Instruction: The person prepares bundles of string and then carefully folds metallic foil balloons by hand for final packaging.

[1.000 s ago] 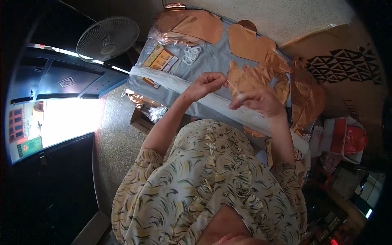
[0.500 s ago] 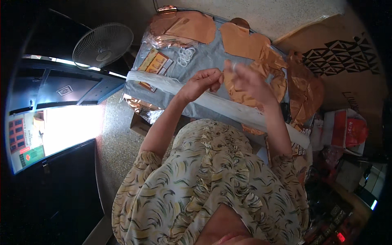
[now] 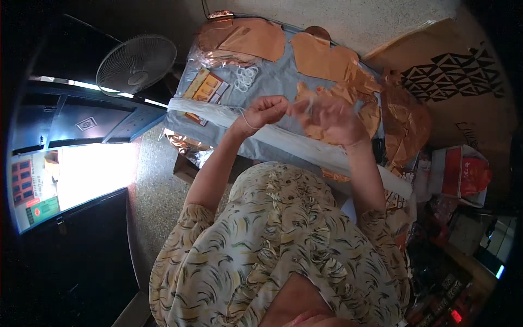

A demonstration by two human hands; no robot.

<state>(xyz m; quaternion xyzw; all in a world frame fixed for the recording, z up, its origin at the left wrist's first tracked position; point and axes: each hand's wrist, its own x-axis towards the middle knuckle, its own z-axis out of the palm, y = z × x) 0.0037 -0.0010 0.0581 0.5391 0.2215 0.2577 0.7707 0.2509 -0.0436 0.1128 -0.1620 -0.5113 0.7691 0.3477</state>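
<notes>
My left hand is closed in a pinch above the bundle of long white threads laid along the near side of the table. A thin white thread curves beside its wrist and seems to run into the pinch. Fingertip to fingertip with it, or nearly so, is my right hand, smeared by motion. Something pale shows between the right fingers, too blurred to name. Beyond the left hand lie a loose heap of white thread loops and a yellow-orange printed packet, partly under the bundle.
Copper-coloured plastic pouches and crumpled copper sheets lie about the grey-covered table. A fan stands at the far left. On the right are a large cardboard sheet and a red-and-white box.
My right hand has come down and left, and its fingers have met or neared the left hand's. A thin thread now shows by the left wrist.
</notes>
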